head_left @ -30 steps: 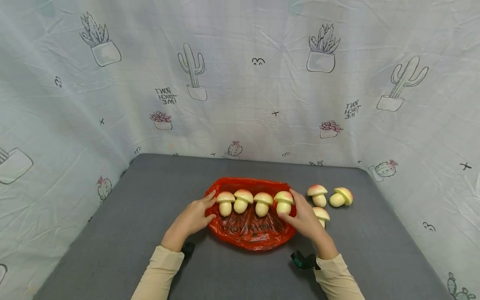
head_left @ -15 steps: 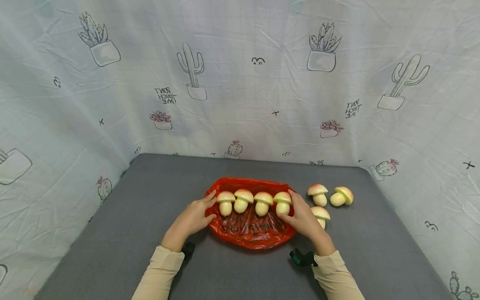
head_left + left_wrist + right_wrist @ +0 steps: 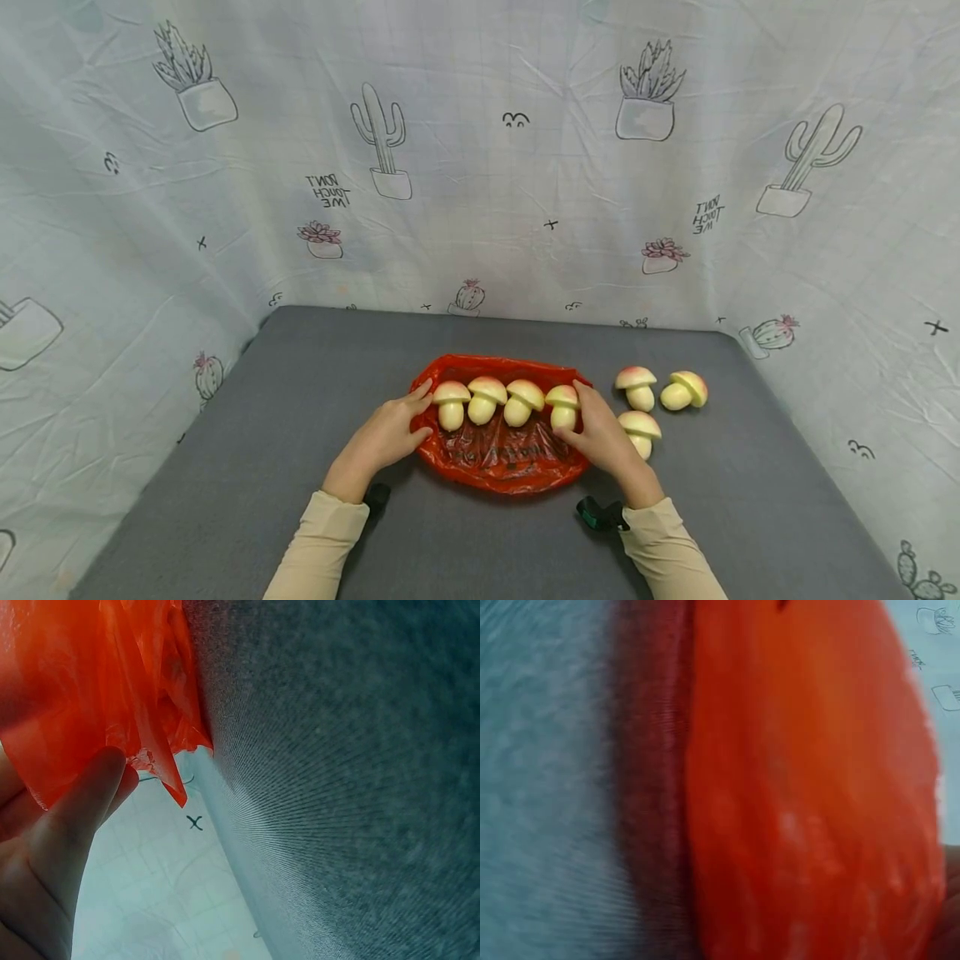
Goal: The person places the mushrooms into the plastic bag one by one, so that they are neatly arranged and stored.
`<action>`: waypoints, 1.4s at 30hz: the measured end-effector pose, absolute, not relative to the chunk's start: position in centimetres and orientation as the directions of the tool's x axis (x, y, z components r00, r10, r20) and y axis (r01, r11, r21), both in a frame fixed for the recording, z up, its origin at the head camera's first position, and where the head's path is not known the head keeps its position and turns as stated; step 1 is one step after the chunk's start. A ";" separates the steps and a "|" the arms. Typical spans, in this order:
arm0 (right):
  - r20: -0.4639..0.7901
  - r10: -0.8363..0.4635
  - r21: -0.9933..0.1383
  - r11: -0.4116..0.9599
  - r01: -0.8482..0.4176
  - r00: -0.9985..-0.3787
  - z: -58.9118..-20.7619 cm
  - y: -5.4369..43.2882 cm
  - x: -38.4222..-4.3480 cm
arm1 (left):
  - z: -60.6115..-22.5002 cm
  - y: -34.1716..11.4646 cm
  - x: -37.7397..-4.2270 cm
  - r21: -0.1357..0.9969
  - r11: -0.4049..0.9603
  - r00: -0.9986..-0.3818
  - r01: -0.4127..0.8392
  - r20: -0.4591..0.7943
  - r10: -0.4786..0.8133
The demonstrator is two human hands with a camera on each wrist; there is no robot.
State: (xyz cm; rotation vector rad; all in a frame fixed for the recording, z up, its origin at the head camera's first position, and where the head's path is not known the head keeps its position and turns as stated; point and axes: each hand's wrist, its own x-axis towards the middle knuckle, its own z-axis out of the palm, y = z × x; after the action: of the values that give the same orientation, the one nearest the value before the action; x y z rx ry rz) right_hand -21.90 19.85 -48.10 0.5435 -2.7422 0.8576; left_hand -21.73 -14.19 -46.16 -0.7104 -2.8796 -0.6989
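Note:
A red plastic bag (image 3: 512,478) lies spread with its mouth open on the grey table. Inside it, several yellow toy mushrooms with reddish caps stand in a row, among them a tilted mushroom (image 3: 523,402). At the bag's left edge my left hand (image 3: 381,435) pinches the plastic; the left wrist view shows the thumb (image 3: 88,791) over the red film. My right hand (image 3: 606,435) holds the rightmost mushroom (image 3: 562,407) of the row between thumb and fingers. Red plastic fills most of the right wrist view, where only a sliver of that hand appears.
To the right of the bag lie three more mushrooms: an upright one (image 3: 636,387), one on its side (image 3: 683,391) and one beside the right hand (image 3: 640,433). A white curtain (image 3: 480,167) printed with cacti hangs behind the grey table (image 3: 225,467).
My right hand has shifted slightly left with its mushroom. The mushroom beside that one has moved a little left and tilted. The left hand stays in place.

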 end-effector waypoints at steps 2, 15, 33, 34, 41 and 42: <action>0.307 -0.279 -0.502 0.765 -0.404 -0.910 -48.3 19.9 -21.9 | -46.2 -14.2 -21.7 0.408 0.787 -0.886 0.463 0.197 0.419; 0.294 -0.276 -0.489 0.779 -0.392 -0.915 -48.8 19.7 -22.0 | -46.2 -14.2 -21.7 0.406 0.784 -0.883 0.470 0.206 0.423; 0.425 -0.223 -0.463 0.779 -0.422 -0.877 -47.6 22.5 -19.9 | -46.1 -14.1 -21.5 0.405 0.791 -0.888 0.459 0.193 0.417; 0.423 -0.212 -0.462 0.786 -0.411 -0.881 -47.6 22.8 -19.8 | -46.1 -14.0 -21.5 0.406 0.791 -0.889 0.458 0.191 0.417; 0.411 -0.142 -0.488 0.800 -0.348 -0.901 -47.3 25.0 -19.0 | -45.9 -14.1 -21.5 0.402 0.798 -0.893 0.450 0.177 0.414; 0.409 -0.133 -0.499 0.795 -0.344 -0.903 -47.2 25.4 -18.9 | -45.9 -14.0 -21.5 0.403 0.797 -0.893 0.450 0.178 0.414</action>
State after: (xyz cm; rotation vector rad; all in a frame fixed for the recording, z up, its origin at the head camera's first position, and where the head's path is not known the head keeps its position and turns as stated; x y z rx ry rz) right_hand -18.91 25.40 -47.20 0.3626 -2.6296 0.8284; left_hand -21.49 -14.04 -45.90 -0.6990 -2.9009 -0.6815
